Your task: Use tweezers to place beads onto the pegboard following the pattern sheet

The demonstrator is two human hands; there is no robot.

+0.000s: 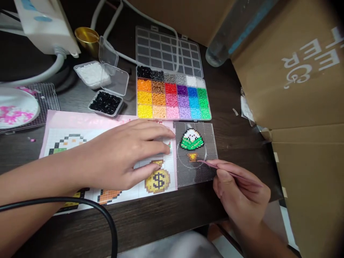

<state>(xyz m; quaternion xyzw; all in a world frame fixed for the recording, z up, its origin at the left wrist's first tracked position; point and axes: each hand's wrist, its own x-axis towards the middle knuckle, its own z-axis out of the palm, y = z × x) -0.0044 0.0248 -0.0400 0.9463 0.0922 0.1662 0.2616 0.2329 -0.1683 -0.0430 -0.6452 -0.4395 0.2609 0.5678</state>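
Two hands work at a dark table. Flat and open, the left hand (pixel 126 154) rests palm-down on the pattern sheet (pixel 80 138), fingertips near the pegboard (pixel 206 172) on its right. Pinched around pink tweezers (pixel 228 172), the right hand (pixel 242 200) points their tip at a small orange bead cluster (pixel 192 156) (just near of the green-and-white bead figure (pixel 191 139)). Farther off sits the bead organizer (pixel 172 96).
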